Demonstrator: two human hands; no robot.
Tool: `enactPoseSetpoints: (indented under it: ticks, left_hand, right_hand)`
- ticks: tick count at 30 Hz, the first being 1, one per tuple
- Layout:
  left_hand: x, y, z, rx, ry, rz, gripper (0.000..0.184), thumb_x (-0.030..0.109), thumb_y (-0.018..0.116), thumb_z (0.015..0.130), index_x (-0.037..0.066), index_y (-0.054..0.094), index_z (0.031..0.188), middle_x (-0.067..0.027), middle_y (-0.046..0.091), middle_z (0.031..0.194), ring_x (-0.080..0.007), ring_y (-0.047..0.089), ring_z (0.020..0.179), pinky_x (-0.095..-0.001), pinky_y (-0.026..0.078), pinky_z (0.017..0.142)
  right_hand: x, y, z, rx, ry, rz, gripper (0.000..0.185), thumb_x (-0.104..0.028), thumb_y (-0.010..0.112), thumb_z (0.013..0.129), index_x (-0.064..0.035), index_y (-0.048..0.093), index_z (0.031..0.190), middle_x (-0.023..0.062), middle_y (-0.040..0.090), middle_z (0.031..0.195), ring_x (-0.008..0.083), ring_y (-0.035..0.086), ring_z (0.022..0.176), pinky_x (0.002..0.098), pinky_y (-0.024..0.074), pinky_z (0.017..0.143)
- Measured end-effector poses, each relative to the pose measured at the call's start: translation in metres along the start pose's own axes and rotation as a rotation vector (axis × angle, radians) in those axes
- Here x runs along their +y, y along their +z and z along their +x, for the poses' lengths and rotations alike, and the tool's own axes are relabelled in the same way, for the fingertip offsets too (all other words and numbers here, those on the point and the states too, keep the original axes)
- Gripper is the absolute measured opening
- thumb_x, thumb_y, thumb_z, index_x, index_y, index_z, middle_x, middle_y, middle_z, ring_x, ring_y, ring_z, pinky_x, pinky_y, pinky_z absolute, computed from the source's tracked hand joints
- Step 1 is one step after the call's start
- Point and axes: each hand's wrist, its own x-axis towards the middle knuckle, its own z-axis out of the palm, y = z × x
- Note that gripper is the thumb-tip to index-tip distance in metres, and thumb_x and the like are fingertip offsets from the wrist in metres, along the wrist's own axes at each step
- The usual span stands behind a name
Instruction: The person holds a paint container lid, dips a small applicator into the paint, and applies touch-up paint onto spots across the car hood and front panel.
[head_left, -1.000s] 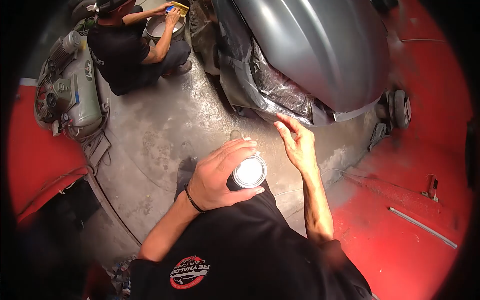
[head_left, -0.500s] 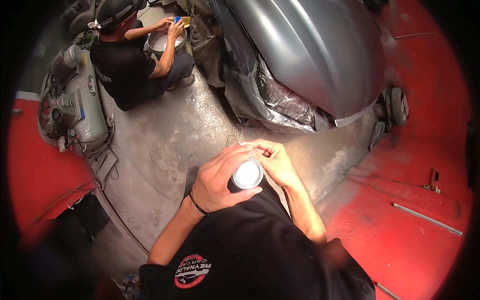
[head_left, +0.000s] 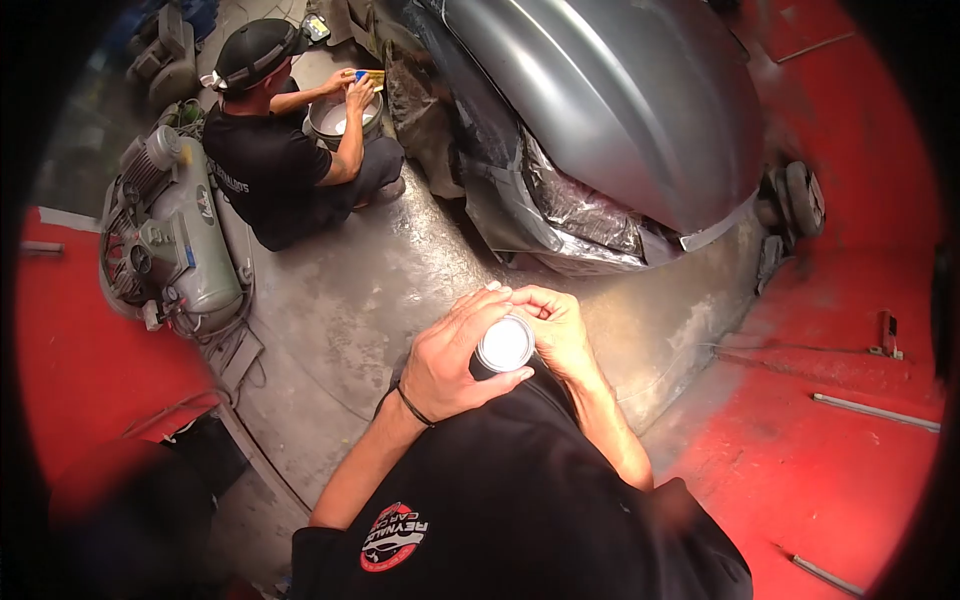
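A small round can [head_left: 505,344] with a metal rim and a bright whitish top is held upright in front of my chest. My left hand [head_left: 452,352] wraps round its near and left sides, thumb along the near edge and fingers curving over the far side. From the right, my right hand [head_left: 556,328] has its bent fingers closed against the can's far right side, close to my left fingertips. What lies under those right fingers is hidden. Glare keeps me from telling whether the top is a lid or the contents.
Ahead, a grey car body panel [head_left: 630,110] stands above plastic masking film [head_left: 580,205]. At the left, a co-worker [head_left: 275,165] crouches by a bucket [head_left: 345,118], holding something blue and yellow. A green air compressor [head_left: 190,240] sits beside the red floor.
The view has shifted slightly, so the surroundings appear a little lower and farther right. Both of my hands keep their hold around the can.
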Motion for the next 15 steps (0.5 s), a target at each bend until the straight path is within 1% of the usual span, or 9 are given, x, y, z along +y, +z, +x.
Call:
enactPoseSetpoints:
  ticks: [6,9,12,13,15]
  left_hand:
    - [0.001,-0.009,-0.012,0.012,-0.022,-0.012,0.077,0.024,0.101,0.073,-0.001,0.067,0.137,-0.0254,0.070,0.142,-0.0429,0.066,0.137,-0.0488,0.053,0.118]
    - [0.004,-0.013,-0.018,0.014,-0.055,-0.051,0.076,0.019,0.100,0.074,-0.003,0.067,0.138,-0.0239,0.071,0.142,-0.0413,0.065,0.140,-0.0488,0.050,0.121]
    - [0.005,-0.017,-0.024,0.011,-0.054,-0.028,0.076,0.019,0.100,0.074,-0.003,0.067,0.139,-0.0226,0.071,0.142,-0.0403,0.065,0.139,-0.0468,0.051,0.120]
    - [0.004,-0.017,-0.026,0.030,-0.055,-0.027,0.075,0.019,0.100,0.074,-0.003,0.067,0.138,-0.0219,0.072,0.141,-0.0397,0.067,0.136,-0.0462,0.053,0.117]
    - [-0.002,-0.015,-0.030,0.070,-0.059,-0.029,0.075,0.019,0.100,0.074,-0.002,0.067,0.138,-0.0205,0.073,0.138,-0.0385,0.071,0.130,-0.0451,0.056,0.113]
  right_hand:
    - [0.005,0.015,0.001,0.027,0.010,-0.020,0.022,-0.009,0.077,0.105,0.0052,0.077,0.122,0.0111,0.081,0.109,0.0123,0.076,0.101,0.0263,0.0612,0.088]
    - [0.003,0.020,0.002,0.119,-0.081,-0.105,0.023,-0.010,0.079,0.104,0.0043,0.078,0.122,0.0104,0.082,0.108,0.0123,0.076,0.101,0.0272,0.0612,0.090]
    - [-0.005,0.008,0.002,0.219,-0.118,-0.171,0.025,-0.012,0.082,0.101,0.0025,0.080,0.122,0.0092,0.082,0.105,0.0134,0.076,0.096,0.0291,0.0611,0.091]
    - [-0.011,0.006,0.001,0.262,-0.145,-0.213,0.025,-0.012,0.083,0.101,0.0021,0.080,0.121,0.0084,0.081,0.103,0.0137,0.076,0.094,0.0297,0.0610,0.091]
    - [-0.024,0.005,-0.007,0.328,-0.189,-0.274,0.023,-0.012,0.083,0.101,0.0005,0.082,0.120,0.0057,0.080,0.102,0.0125,0.073,0.095,0.0294,0.0578,0.093]
